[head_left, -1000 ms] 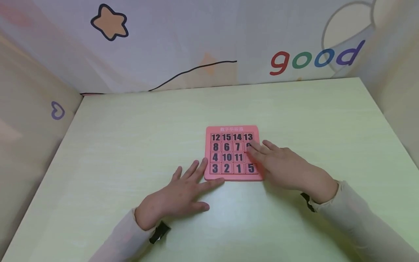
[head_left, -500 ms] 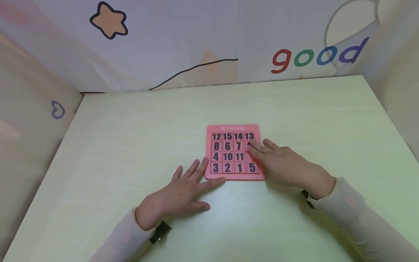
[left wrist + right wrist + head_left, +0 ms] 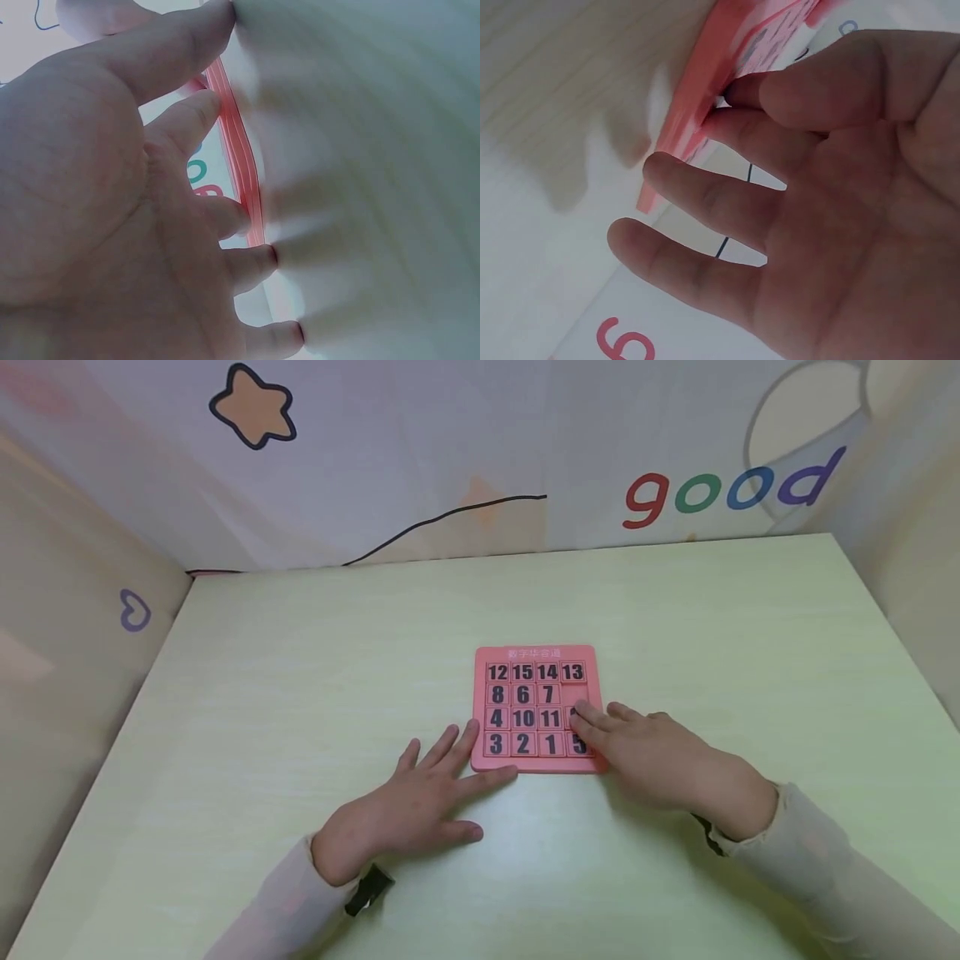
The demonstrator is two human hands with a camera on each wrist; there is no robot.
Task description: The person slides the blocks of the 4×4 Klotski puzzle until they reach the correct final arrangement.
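A pink number slide puzzle (image 3: 536,764) lies flat on the table, its printed tiles in rows. My left hand (image 3: 408,802) is spread flat at its lower left corner, fingertips touching the left and front edges; the left wrist view shows the fingers along the pink rim (image 3: 238,154). My right hand (image 3: 660,756) reaches in from the right with extended fingers. Its fingertips press a tile (image 3: 573,713) in the right column, third row, mostly covering the number. Above that tile is a vacant slot (image 3: 573,692), under the 13 tile (image 3: 572,672). The 5 tile (image 3: 578,745) is partly covered.
The pale green table (image 3: 322,668) extends around the puzzle. Behind it hangs a printed cloth (image 3: 420,443) with a star and the word "good"; similar cloth closes off both sides. A dark strap (image 3: 367,892) shows at the left wrist.
My right fingers have moved toward the front edge, sliding the 9 tile from the second row down into the third-row gap. The vacant slot is now above it. My left hand stays put.
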